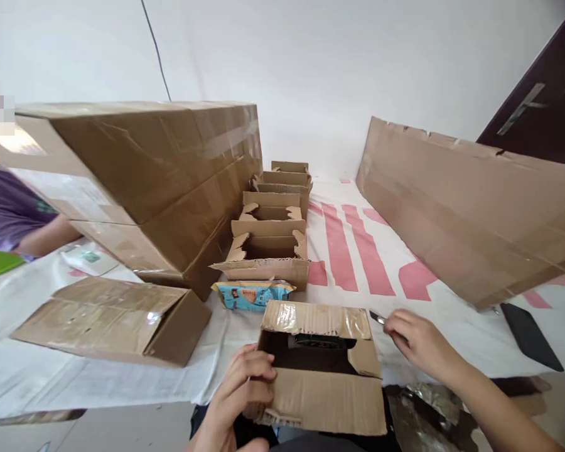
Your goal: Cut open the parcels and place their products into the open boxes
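Observation:
My left hand (238,392) grips the left side of a small open cardboard box (327,395) at the near table edge, fingers curled over its rim. Something dark lies inside the box (320,342). My right hand (417,342) is closed just right of the box, pinching a small metal blade or tool (376,317) whose tip points at the box's far flap. A blue snack packet (250,295) lies just beyond the box.
A row of open small boxes (268,242) runs away down the middle. Stacked long cartons (169,182) stand left, a closed flat box (117,320) lies front left, and a large cardboard sheet (471,213) leans right. A black phone (530,336) lies right. Another person's arm (37,235) shows at far left.

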Demonstrator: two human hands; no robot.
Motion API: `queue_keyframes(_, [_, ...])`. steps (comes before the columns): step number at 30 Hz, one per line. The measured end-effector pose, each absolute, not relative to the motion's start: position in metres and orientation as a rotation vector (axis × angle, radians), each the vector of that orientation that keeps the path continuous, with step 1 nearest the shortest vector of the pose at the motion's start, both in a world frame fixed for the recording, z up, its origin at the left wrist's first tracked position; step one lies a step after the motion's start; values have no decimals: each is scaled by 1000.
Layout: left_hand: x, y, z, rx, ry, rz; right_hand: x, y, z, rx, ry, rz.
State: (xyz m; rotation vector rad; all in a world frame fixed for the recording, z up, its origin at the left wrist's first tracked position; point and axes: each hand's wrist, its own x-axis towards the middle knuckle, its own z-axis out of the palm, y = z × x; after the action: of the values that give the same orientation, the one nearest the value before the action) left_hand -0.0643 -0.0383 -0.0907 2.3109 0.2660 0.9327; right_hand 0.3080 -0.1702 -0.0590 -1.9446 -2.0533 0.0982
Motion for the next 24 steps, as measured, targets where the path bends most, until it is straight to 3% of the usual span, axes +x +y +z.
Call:
queue_keyframes(5, [-55,-38,-94,2364,334,1021,304,-221,-127,-2542,-2020,357])
queue_keyframes(12, [-39,-37,-98,2413,409,1158,305,-245,-163,-2520,-1989,316])
queue_keyframes(21, [-34,-36,-114,2467,437,1309,317,-214,-118,-2393,-1903,681])
queue_keyframes(24, [-35,-35,-116,2477,434,1313,320,-199,-86,-2268,-1843,448])
